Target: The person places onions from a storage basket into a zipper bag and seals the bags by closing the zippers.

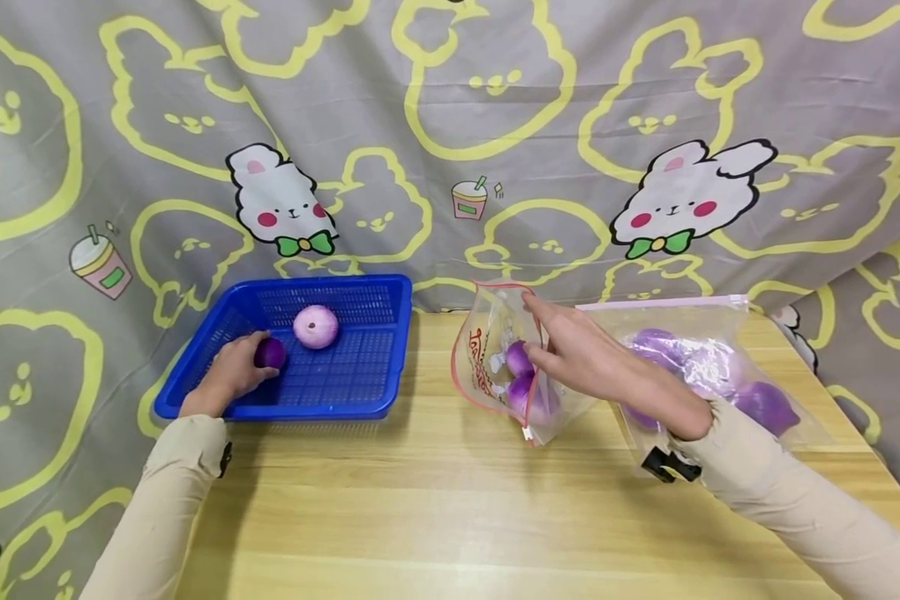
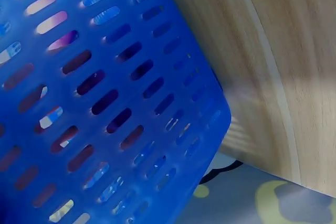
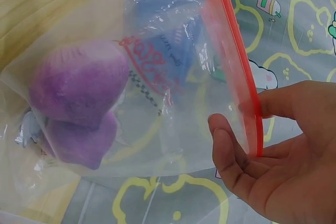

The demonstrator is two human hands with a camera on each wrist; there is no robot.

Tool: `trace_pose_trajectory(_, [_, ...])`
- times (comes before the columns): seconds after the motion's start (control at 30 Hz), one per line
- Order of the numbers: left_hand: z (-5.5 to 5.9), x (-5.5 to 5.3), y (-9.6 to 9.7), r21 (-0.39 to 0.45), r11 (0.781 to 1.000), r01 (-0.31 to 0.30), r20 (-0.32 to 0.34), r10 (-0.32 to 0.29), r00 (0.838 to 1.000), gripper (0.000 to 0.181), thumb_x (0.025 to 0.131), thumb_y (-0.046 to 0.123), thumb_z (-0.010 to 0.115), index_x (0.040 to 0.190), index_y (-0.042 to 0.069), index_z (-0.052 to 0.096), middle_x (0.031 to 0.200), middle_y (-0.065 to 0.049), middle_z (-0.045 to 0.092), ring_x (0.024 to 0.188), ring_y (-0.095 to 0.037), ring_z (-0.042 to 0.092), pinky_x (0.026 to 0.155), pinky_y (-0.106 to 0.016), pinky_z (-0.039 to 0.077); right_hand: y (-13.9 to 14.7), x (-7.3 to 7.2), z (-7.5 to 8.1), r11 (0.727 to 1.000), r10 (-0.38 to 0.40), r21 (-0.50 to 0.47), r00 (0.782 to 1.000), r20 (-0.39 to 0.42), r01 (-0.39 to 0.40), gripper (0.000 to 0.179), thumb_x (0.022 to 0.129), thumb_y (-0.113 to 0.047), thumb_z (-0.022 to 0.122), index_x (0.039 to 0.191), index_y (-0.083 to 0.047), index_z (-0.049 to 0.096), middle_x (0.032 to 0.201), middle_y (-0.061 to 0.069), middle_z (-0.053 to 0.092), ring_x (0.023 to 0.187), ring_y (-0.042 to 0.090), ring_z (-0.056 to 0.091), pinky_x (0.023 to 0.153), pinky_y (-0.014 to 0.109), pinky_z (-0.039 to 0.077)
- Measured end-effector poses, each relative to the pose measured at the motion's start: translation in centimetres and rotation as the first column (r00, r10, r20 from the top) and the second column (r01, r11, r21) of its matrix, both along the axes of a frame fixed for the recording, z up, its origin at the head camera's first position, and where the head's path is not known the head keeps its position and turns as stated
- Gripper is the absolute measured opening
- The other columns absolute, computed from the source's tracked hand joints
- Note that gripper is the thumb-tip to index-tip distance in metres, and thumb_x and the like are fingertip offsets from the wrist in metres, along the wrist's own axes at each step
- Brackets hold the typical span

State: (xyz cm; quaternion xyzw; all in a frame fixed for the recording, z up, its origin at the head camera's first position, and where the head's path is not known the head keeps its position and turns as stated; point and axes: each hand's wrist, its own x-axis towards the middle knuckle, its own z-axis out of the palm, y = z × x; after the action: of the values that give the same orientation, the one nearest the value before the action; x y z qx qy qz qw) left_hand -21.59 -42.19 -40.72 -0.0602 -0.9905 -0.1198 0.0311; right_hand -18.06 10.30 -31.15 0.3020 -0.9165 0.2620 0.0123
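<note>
My left hand reaches into the blue basket and grips a dark purple onion, fingers over its far side and thumb at the near side. A paler pink-and-white onion sits beside it in the basket. The basket wall fills most of the left wrist view and hides that hand. My right hand holds the red-edged rim of a clear zip bag, whose mouth gapes toward the left. Two purple onions lie low in this bag. In the right wrist view, fingers straddle the red zip strip.
A second clear bag with a pale pink zip strip lies on the right of the wooden table, with several purple onions inside, partly under my right forearm. Behind the table hangs a grey cartoon-print cloth.
</note>
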Motion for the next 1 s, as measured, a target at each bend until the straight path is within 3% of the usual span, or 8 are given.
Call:
trace_pose_trajectory(0.13, [0.4,0.1,-0.5,0.035,0.999,-0.008,0.001,0.008,1.0,0.066,0.081,0.017,0.08,0.134,-0.009,0.049,0.123,-0.042,0.053,0.109,-0.06,0.051,0.084,-0.071,0.041,0.0,0.0,-0.1,1.0,-0.009,0.005,1.0,-0.007,0.009,0.075,0.095,-0.016,0.066,0.154,0.005,0.025,0.081,0.005,0.053,0.048,0.008,0.044,0.041,0.025,0.039])
trace_pose_trajectory(0.2, [0.5,0.1,-0.7,0.049,0.999,-0.01,-0.004,0.01,1.0,0.064,0.082,0.018,0.081,0.132,-0.007,0.05,0.121,-0.042,0.054,0.106,-0.059,0.052,0.083,-0.07,0.042,0.0,0.0,-0.2,1.0,-0.013,0.004,1.0,-0.006,0.013,0.076,0.095,-0.017,0.067,0.154,0.005,0.025,0.082,0.005,0.054,0.05,0.009,0.046,0.042,0.025,0.04])
trace_pose_trajectory(0.3, [0.7,0.3,-0.8,0.059,0.998,-0.001,-0.016,0.002,1.0,0.064,0.082,0.018,0.081,0.133,-0.007,0.05,0.121,-0.042,0.055,0.106,-0.059,0.053,0.083,-0.069,0.043,0.1,0.1,-0.3,1.0,-0.014,-0.002,1.0,-0.004,0.014,0.076,0.095,-0.016,0.067,0.154,0.006,0.025,0.107,0.015,0.064,0.058,0.009,0.056,0.046,0.024,0.046])
trace_pose_trajectory(0.4, [0.8,0.5,-0.6,0.059,0.998,0.013,-0.03,-0.011,0.999,0.064,0.082,0.017,0.081,0.134,-0.007,0.05,0.122,-0.041,0.055,0.106,-0.058,0.053,0.085,-0.069,0.043,0.2,0.0,-0.4,1.0,-0.008,-0.009,1.0,-0.003,0.007,0.075,0.094,-0.013,0.067,0.153,0.007,0.025,0.117,0.02,0.064,0.069,0.012,0.064,0.052,0.022,0.05])
trace_pose_trajectory(0.53, [1.2,0.7,-0.2,0.053,0.998,0.039,-0.068,-0.036,0.997,0.065,0.082,0.017,0.081,0.134,-0.005,0.05,0.12,-0.04,0.057,0.104,-0.057,0.055,0.083,-0.069,0.041,0.4,-0.1,-0.6,1.0,0.002,-0.015,1.0,-0.011,-0.002,0.073,0.094,-0.011,0.066,0.152,0.009,0.027,0.096,0.013,0.066,0.072,0.013,0.065,0.055,0.023,0.051])
trace_pose_trajectory(0.73, [1.6,0.9,0.8,0.058,0.995,0.079,-0.128,-0.071,0.989,0.065,0.081,0.016,0.083,0.134,-0.005,0.052,0.119,-0.037,0.06,0.104,-0.054,0.059,0.083,-0.067,0.043,0.6,0.0,-0.7,1.0,0.007,-0.018,0.999,-0.032,-0.007,0.072,0.094,-0.011,0.066,0.152,0.009,0.028,0.087,0.008,0.066,0.064,0.01,0.059,0.049,0.025,0.048])
trace_pose_trajectory(0.87, [1.6,1.0,1.0,0.065,0.994,0.085,-0.152,-0.074,0.986,0.065,0.081,0.016,0.083,0.135,-0.004,0.052,0.118,-0.037,0.06,0.103,-0.052,0.06,0.082,-0.066,0.044,0.8,0.1,-0.7,1.0,0.011,-0.026,0.999,-0.034,-0.012,0.073,0.094,-0.011,0.066,0.152,0.008,0.027,0.11,0.017,0.067,0.068,0.01,0.06,0.049,0.024,0.048])
trace_pose_trajectory(1.0, [1.9,1.2,1.2,0.064,0.995,0.083,-0.176,-0.07,0.982,0.067,0.081,0.016,0.083,0.137,-0.001,0.051,0.122,-0.036,0.059,0.107,-0.053,0.058,0.084,-0.067,0.043,0.9,0.2,-0.8,1.0,0.014,-0.025,0.999,-0.04,-0.015,0.073,0.094,-0.011,0.065,0.152,0.008,0.026,0.134,0.023,0.057,0.07,0.012,0.061,0.051,0.024,0.049])
